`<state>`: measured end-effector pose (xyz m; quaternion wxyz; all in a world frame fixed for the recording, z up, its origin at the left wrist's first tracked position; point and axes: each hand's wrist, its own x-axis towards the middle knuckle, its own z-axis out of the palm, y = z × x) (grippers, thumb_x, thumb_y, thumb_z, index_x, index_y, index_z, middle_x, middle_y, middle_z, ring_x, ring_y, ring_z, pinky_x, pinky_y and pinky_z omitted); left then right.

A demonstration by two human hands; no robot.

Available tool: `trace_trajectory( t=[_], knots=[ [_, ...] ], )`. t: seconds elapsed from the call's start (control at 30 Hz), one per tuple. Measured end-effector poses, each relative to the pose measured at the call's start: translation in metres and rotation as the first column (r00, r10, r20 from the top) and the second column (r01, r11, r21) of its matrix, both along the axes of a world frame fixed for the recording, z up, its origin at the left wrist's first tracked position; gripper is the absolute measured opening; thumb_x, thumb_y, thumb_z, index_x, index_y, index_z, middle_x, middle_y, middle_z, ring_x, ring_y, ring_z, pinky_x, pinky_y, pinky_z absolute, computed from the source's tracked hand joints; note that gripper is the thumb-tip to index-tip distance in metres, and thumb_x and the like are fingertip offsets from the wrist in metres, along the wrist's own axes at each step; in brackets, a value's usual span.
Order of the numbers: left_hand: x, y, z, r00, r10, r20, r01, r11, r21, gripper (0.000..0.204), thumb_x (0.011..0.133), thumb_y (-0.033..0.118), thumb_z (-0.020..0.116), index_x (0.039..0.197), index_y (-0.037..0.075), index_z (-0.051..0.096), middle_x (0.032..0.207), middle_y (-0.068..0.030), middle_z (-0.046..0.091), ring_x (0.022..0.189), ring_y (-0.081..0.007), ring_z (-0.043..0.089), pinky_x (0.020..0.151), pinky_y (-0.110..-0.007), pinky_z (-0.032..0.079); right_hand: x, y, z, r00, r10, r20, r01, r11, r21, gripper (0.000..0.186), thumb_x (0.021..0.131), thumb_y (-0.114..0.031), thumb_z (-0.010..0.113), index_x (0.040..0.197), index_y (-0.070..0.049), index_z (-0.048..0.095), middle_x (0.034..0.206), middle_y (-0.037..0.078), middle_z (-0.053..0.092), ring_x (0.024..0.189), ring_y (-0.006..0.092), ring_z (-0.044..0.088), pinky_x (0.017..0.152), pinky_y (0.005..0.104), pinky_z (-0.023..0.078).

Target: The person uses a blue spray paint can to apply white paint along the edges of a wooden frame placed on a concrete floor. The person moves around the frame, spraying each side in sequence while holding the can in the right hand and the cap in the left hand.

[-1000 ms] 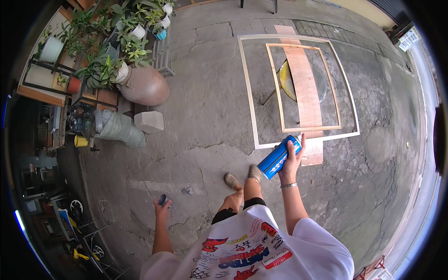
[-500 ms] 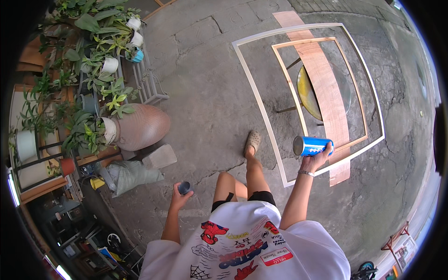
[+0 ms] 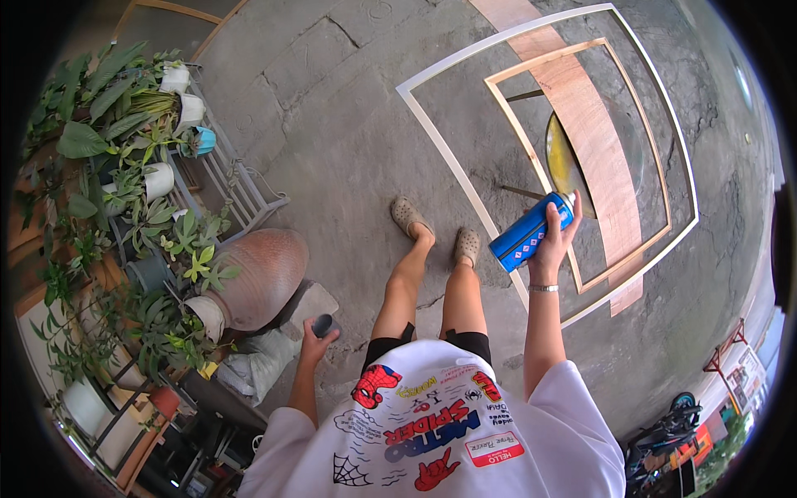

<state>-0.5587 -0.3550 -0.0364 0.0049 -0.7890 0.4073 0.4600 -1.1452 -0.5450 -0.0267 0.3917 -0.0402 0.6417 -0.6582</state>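
Note:
My right hand (image 3: 551, 254) is wrapped around a blue spray can (image 3: 521, 239), tilted with its nozzle end toward the upper right. The can is held out over the near-left side of a large white frame (image 3: 457, 168). Down at my left side, my left hand (image 3: 314, 346) grips a small dark cap (image 3: 323, 324). A smaller bare-wood frame (image 3: 523, 137) lies inside the white one. Both rest across a long plywood strip (image 3: 591, 137), which lies over a round table (image 3: 565, 158) with a yellowish top, partly hidden by the strip.
Potted plants crowd a grey metal rack (image 3: 237, 178) on the left. Beside it are a large brown clay jar (image 3: 264, 278), a stone block (image 3: 314, 305) and a pale sack (image 3: 264, 361). A motorcycle (image 3: 668, 432) stands at lower right. Cracked concrete floor (image 3: 349, 124) surrounds my feet.
My view has turned and my second foot has come into sight beside the first. The spray can has rotated, its nozzle end now pointing up and right. The cap stays in my left hand.

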Motion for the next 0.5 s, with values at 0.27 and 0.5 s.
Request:
trace_trajectory(
  t=[0.27,0.5],
  knots=[
    [0.013,-0.131,0.009,0.997,-0.001,-0.073,0.000,1.000,-0.009,0.075,0.086,0.026,0.089,0.142,0.006,0.044,0.131,-0.0151,0.058,0.118,-0.0240,0.060,0.102,-0.038,0.050,-0.038,-0.112,-0.053,0.964,-0.192,-0.183,0.187,0.981,-0.045,0.073,0.098,-0.019,0.078,0.158,-0.014,0.036,0.108,0.010,0.063,0.082,0.0156,0.065,0.067,0.0318,0.060],
    [-0.004,-0.150,0.022,0.999,0.040,-0.005,-0.040,0.999,0.005,0.077,0.082,0.024,0.093,0.139,0.006,0.044,0.130,-0.0162,0.061,0.117,-0.0248,0.063,0.101,-0.039,0.051,-0.029,-0.176,-0.112,0.951,-0.132,-0.280,0.141,0.990,0.015,0.069,0.096,-0.020,0.080,0.153,-0.009,0.044,0.116,0.012,0.061,0.091,0.0149,0.063,0.075,0.0296,0.056]
  ],
)
